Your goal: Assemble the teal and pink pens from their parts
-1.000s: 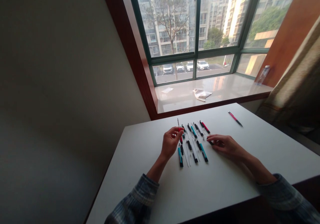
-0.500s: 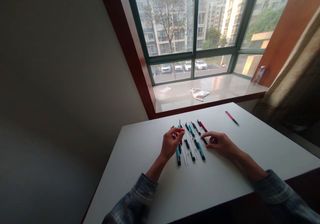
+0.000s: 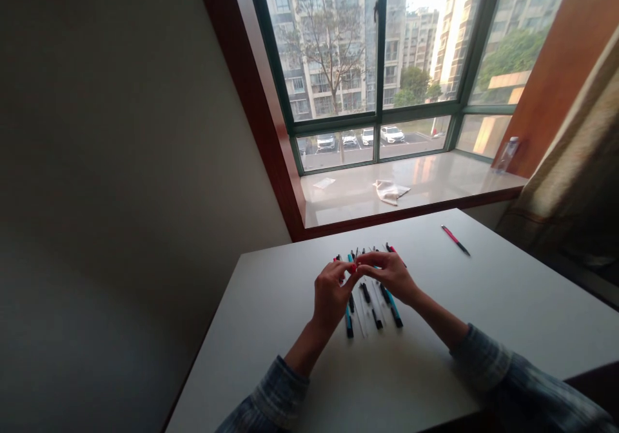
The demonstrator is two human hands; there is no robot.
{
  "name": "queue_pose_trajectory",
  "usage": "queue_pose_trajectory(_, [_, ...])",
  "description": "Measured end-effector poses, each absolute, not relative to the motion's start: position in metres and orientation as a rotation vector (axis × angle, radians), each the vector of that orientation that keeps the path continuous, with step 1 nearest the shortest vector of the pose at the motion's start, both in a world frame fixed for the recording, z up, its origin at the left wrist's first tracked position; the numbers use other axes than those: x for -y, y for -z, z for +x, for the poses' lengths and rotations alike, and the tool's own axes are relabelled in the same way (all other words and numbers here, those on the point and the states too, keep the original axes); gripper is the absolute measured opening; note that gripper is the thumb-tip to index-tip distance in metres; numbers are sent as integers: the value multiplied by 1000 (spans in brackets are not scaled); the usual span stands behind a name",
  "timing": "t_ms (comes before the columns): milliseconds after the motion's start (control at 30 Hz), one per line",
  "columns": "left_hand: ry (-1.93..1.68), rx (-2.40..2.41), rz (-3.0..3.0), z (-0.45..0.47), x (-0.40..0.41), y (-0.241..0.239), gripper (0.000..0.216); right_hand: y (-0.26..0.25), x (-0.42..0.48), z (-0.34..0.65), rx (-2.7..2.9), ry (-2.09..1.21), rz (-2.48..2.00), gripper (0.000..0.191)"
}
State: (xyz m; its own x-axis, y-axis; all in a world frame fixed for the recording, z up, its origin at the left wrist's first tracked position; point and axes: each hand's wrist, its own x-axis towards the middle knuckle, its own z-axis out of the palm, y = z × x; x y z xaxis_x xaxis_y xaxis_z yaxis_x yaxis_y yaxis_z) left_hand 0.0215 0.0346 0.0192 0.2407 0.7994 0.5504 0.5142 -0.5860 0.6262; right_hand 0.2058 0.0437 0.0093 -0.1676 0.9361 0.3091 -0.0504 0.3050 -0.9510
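Note:
Both of my hands meet above a row of pen parts on the white table point(image 3: 435, 356). My left hand point(image 3: 331, 294) pinches a small red pen piece point(image 3: 353, 268) at its fingertips. My right hand point(image 3: 391, 274) is closed in a pinch against the same piece from the right. Beneath the hands lie several pen parts point(image 3: 372, 307): teal and black barrels, thin refills and a red barrel point(image 3: 391, 249) at the far right end of the row. What my right fingers hold besides the red piece is too small to see.
A whole pink pen point(image 3: 454, 239) lies alone at the table's far right. Behind the table a window sill point(image 3: 435, 185) carries a crumpled cloth point(image 3: 389, 191), a slip of paper point(image 3: 323, 182) and a plastic bottle point(image 3: 507, 153). A curtain point(image 3: 575, 175) hangs at the right.
My right hand lifted from the table at the right of the row and moved left to meet my left hand at the red piece. The view tilted slightly.

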Motion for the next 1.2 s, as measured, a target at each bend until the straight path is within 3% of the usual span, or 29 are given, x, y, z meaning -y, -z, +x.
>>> queue_pose_trajectory(267, [-1119, -1250, 2415, 15, -40, -13, 26, 5, -46, 193, 1387, -1146, -799, 21])
queue_pose_trajectory(567, [-1136, -1221, 2240, 19, -41, -14, 24, -8, -44, 202, 856, -1204, -716, 23])
queue_pose_trajectory(867, [-1239, -1043, 1612, 20, -36, -26, 38, 12, -45, 201, 1250, -1136, -864, 32])
queue_pose_trajectory(1200, [-1161, -951, 1477, 19, -39, -27, 43, 3, -32, 205, 1365, -1294, -765, 31])
